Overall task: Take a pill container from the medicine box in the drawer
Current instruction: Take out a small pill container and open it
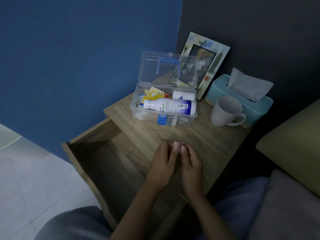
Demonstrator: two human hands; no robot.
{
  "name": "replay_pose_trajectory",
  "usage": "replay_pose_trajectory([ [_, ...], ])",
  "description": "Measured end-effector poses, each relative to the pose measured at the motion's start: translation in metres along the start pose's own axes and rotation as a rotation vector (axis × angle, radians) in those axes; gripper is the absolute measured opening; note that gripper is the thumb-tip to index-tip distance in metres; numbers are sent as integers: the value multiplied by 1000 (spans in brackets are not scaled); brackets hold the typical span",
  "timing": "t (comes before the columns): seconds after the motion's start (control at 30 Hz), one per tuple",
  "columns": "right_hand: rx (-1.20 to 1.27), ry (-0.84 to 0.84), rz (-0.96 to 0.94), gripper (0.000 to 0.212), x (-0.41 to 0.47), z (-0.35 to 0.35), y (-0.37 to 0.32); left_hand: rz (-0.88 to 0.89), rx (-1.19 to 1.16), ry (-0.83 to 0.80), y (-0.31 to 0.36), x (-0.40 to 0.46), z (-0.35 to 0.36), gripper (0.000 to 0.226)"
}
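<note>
Between both hands' grip (177, 151), seemingly a small pill container (177, 146)

Both hands meet over the nightstand top (199, 135), the left hand (162, 163) and right hand (190, 163) closed together around a small pale container (177, 146) that peeks out between the fingertips. Beyond the grip sits the clear medicine box (136, 108), lid up, a white bottle (169, 106) lying inside. Left of the grip the drawer (107, 163) stands pulled open. Beyond and right of it stands a white mug (225, 111).
</note>
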State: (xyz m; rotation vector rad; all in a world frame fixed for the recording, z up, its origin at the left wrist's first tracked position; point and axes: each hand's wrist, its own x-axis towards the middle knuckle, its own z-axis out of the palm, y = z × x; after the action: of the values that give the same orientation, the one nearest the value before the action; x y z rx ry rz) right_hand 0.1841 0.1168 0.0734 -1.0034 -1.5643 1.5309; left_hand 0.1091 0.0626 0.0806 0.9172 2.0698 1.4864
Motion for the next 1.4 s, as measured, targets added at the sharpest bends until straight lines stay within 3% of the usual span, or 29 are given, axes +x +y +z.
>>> replay_pose_trajectory([
  [0.13,19,-4,6,19,-4,3,0,-55,97,45,1,2,-2,56],
  [0.4,34,13,26,22,-3,1,-3,16,-113,7,-1,2,-4,22],
  [0.6,62,-11,25,21,-5,1,-3,-116,-83,95,0,6,-2,37],
  [0.8,110,-42,51,29,-4,1,2,-157,-133,83,4,5,-7,52],
  [1.03,184,3,117,28,1,-2,3,-147,-246,-42,7,3,-9,26],
  [1.4,110,-89,21,30,3,-5,2,-77,-123,-22,5,10,-7,18],
])
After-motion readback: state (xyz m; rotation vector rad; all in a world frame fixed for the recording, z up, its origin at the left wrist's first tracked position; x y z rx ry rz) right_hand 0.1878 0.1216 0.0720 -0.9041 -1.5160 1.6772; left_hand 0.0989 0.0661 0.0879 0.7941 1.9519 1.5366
